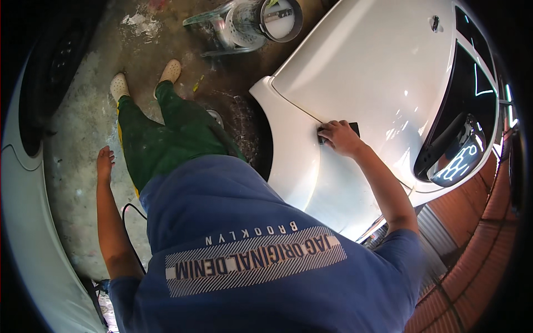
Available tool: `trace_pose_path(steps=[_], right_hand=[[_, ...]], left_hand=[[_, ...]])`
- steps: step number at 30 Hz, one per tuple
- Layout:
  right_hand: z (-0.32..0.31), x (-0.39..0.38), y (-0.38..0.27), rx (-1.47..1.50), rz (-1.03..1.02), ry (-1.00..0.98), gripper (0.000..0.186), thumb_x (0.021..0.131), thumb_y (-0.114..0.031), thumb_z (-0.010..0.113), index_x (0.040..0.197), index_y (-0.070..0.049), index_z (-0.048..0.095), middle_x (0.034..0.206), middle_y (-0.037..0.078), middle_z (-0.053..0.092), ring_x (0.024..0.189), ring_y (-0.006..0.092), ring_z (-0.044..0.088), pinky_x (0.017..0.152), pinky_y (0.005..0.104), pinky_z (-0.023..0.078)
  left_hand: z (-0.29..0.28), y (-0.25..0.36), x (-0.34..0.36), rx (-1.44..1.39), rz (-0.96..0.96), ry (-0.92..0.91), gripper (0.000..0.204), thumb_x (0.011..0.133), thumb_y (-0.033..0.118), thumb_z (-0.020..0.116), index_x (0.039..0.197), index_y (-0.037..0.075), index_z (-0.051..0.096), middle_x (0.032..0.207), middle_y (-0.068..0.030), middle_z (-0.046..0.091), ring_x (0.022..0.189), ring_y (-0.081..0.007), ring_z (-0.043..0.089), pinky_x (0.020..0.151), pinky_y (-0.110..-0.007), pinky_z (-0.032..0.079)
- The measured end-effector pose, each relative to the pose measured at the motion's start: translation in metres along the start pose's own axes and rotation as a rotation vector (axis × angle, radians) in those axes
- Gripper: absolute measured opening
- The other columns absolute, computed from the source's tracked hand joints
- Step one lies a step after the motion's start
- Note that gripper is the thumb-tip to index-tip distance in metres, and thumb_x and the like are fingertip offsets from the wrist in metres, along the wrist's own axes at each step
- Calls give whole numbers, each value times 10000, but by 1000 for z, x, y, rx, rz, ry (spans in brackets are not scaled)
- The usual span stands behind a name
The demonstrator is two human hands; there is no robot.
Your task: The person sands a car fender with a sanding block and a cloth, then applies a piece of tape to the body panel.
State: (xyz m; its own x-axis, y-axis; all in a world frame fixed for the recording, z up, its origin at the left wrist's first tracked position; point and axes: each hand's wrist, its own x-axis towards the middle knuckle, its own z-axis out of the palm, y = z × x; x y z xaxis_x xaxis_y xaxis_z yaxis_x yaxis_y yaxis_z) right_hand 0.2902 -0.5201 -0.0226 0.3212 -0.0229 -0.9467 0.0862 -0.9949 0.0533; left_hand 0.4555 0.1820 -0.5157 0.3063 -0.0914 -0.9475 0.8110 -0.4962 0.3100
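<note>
My right hand (340, 137) is closed on a flat black block (355, 129) and presses it against a white car's body panel (361, 89). The block lies beside the panel seam (294, 105), above the dark wheel arch. Its underside is hidden against the paint. At my left side, my left hand (105, 164) hangs over the concrete floor with loosely curled fingers apart and nothing in them.
A dark side mirror (458, 152) juts from the white car on the right. Ahead, a grey bucket (300, 22) of whitish liquid rests on a see-through plastic stool (208, 15). Another pale car (22, 222) stands at left. A black cable (124, 213) hangs beside me.
</note>
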Motion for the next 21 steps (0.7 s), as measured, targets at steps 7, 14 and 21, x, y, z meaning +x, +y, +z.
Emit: trace_pose_path(steps=[7,14,21], right_hand=[[-2,-18,0,66,-17,-14,355,875,-208,721,1225,-160,689,1298,19,619,1245,237,541,1007,461,434],[-6,-20,-4,18,-28,-56,360,888,-233,713,1239,-161,686,1308,21,606,1265,233,519,1030,461,431],[-9,-15,-4,19,-46,-7,339,897,-210,702,1230,-147,690,1296,21,620,1251,229,537,1028,443,436]], left_hand=[[13,-8,1,3,-26,-12,517,1014,518,510,1342,121,557,1208,-91,645,1064,-225,605,873,-395,486],[9,-6,7,10,-4,-33,576,1002,549,517,1385,118,533,1253,-107,636,1123,-251,603,909,-420,481],[7,-8,13,-10,-8,-30,579,995,560,522,1369,118,541,1216,-92,637,1083,-234,604,891,-417,485]])
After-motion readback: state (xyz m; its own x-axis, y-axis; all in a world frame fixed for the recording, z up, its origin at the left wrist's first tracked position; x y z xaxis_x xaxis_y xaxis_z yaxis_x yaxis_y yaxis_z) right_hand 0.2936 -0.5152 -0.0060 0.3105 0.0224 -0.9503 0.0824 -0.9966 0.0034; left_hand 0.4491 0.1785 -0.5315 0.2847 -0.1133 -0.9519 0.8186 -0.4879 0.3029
